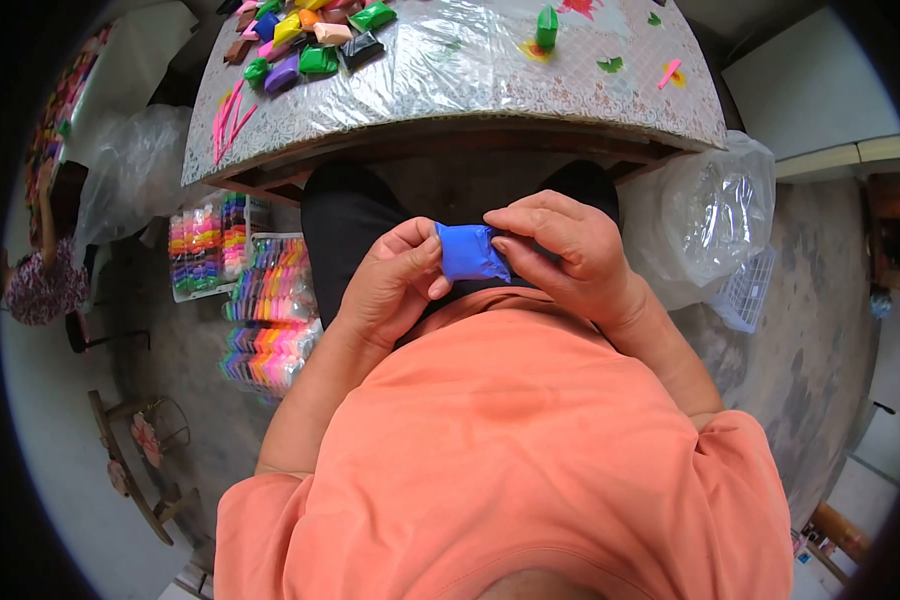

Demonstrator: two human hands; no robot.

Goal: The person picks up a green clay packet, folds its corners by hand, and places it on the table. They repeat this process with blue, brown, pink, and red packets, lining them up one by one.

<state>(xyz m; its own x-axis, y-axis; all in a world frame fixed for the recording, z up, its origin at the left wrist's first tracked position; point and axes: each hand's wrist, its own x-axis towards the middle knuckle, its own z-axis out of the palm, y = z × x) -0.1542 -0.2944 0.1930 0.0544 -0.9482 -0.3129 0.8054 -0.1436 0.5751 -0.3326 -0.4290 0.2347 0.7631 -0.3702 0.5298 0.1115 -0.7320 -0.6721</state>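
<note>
A small blue packet (470, 252) is held between both hands above the lap. My left hand (400, 270) pinches its left edge with thumb and fingers. My right hand (560, 250) grips its right edge, fingertips at the upper right corner. On the table (450, 90) ahead lies a pile of wrapped packets in several colours, among them a green packet (319, 60), a purple packet (282, 73) and a black packet (361, 50). Pink strips (232, 125) lie near the table's left front corner. Farther right a green packet (547, 27) stands upright.
Stacks of colourful packs (270, 280) stand on the floor at the left. Clear plastic bags (715, 205) and a white basket (745, 290) are at the right. Another person (45, 285) is at the far left beside a second table. A chair (140, 450) lies lower left.
</note>
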